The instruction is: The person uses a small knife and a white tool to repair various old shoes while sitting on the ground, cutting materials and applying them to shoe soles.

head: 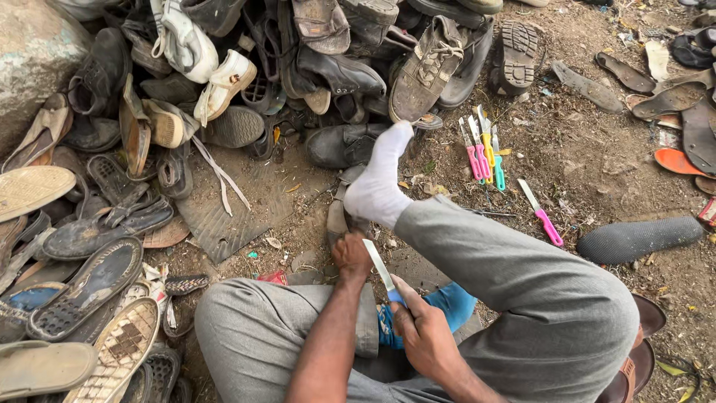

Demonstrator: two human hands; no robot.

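Two hands meet low between the knees. The right hand [425,336] is closed on a knife [382,270] with a blue handle, blade angled up and left. The left hand [352,257] presses down just beside the blade; its fingers curl over something flat and dark, but what they grip I cannot tell. By my judgement the cutting is early: no cut line or loose trimmed piece shows by the blade. A socked foot [377,186] rests just beyond the hands on a rubber mat [224,216]. Spare knives [481,153] with pink, yellow and teal handles lie on bare dirt to the right, apart from the hands. The shoe pile [246,75] crowds the left and far side; open ground lies rightward, up to a black sole [638,239].
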